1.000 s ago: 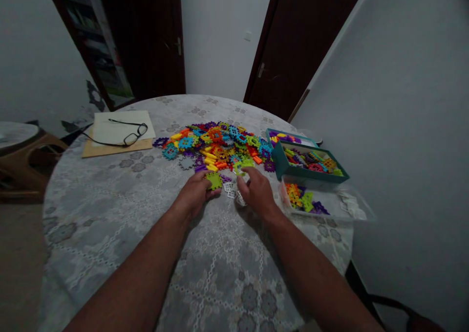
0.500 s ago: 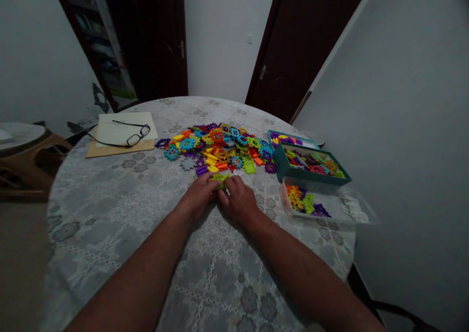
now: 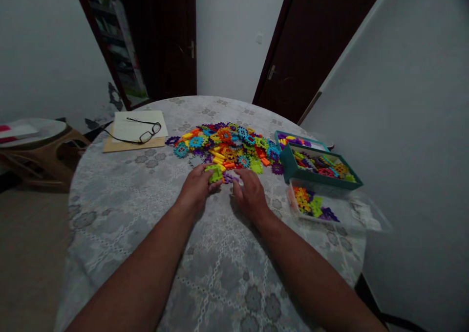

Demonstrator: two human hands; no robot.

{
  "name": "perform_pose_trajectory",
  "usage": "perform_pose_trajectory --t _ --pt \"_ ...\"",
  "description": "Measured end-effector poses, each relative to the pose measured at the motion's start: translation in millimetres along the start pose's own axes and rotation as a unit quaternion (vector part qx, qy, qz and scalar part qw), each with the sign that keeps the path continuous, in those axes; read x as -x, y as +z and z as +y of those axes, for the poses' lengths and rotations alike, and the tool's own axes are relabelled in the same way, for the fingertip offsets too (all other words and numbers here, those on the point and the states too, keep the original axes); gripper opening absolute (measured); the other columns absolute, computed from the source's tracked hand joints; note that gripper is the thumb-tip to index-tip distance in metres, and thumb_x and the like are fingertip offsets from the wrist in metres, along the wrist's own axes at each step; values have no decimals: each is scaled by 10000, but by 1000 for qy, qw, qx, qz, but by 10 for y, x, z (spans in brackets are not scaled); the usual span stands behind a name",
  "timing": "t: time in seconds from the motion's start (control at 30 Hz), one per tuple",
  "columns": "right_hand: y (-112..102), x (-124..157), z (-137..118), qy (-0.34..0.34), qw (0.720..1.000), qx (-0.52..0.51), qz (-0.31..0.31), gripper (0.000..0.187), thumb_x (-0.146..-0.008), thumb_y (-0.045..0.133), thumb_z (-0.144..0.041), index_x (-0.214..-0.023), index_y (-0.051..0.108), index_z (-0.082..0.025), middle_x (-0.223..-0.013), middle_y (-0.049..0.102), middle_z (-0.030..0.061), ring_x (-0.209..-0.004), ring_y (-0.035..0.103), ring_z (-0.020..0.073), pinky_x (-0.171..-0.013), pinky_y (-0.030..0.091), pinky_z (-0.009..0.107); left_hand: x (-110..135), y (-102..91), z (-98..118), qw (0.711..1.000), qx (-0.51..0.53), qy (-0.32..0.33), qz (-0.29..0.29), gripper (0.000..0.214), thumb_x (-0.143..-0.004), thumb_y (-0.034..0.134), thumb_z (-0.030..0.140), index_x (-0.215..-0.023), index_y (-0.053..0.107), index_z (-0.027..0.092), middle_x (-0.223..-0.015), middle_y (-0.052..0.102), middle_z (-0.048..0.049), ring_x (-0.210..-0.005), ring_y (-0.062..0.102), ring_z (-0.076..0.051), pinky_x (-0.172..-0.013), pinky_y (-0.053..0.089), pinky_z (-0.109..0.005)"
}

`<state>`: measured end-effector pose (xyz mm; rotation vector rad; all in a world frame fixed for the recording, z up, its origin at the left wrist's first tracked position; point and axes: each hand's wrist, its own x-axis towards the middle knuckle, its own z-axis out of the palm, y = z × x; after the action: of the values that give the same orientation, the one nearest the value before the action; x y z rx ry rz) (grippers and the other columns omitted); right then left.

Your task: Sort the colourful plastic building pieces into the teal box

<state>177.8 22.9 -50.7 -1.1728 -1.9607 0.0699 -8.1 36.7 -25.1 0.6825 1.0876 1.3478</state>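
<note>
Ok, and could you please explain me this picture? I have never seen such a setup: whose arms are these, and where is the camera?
There is no machine here. You see a person's own bare arms, and the camera is worn on that person's head, looking forward and down.

In front is a round table with a patterned cloth. On it lies a pile of colorful plastic pieces. To the left, glasses rest on paper. To the right are a green box and a clear tub, both with more pieces inside.

The left hand holds a green piece. The right hand is beside something purple; whether it touches that, I cannot tell.
</note>
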Motion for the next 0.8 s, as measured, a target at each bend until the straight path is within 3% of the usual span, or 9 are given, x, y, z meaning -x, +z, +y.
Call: perform_pose_trajectory --t 0.07,0.13,0.27,0.47,0.6,0.8 --pt "32 -2 103 0 999 31 11 293 -1056 552 -224 -1312 691 -191 -1253 741 151 -1207 654 294 -1118 506 485 -32 -22 66 999 31 6 43 201 -880 666 130 -1070 702 183 -1031 763 -113 -840 772 -208 -745 677 -348" --pt "69 13 166 8 998 65 -20 323 -1044 582 -228 -1346 687 -181 -1307 733 164 -1279 622 311 -1161 467 507 -50 -35 109 996 59 13 67 167 -879 634 91 -1008 697 175 -1019 754 -111 -848 763 -202 -761 686 -357" --pt "127 39 147 25 987 124 -101 410 -1034 653 -300 -1432 658 -201 -1435 695 154 -1424 514 346 -1220 374 533 -51 -34 116 995 82 3 65 144 -862 625 79 -956 689 168 -1008 742 -110 -855 747 -207 -762 690 -372" --pt "104 -16 56 59 976 141 -156 193 -1010 689 -301 -1169 754 -213 -1157 758 119 -1143 627 307 -1064 438 455 -52 -39 102 994 88 -1 71 246 -789 617 36 -985 686 167 -1000 733 -95 -857 735 -198 -805 689 -399" --pt "44 10 95 47 983 124 -128 222 -988 685 -271 -1188 734 -186 -1106 750 124 -1094 641 299 -1025 458 438 -57 -43 95 994 81 -2 78 265 -776 616 34 -993 691 167 -1015 730 -109 -864 741 -214 -787 691 -398" --pt "-105 20 122 17 1000 7 1 237 -1012 622 -262 -1222 699 -182 -1112 733 117 -1018 673 262 -968 530 413 -49 -33 79 996 76 -18 51 284 -781 624 22 -1017 698 162 -1068 753 -139 -889 766 -231 -769 699 -390"
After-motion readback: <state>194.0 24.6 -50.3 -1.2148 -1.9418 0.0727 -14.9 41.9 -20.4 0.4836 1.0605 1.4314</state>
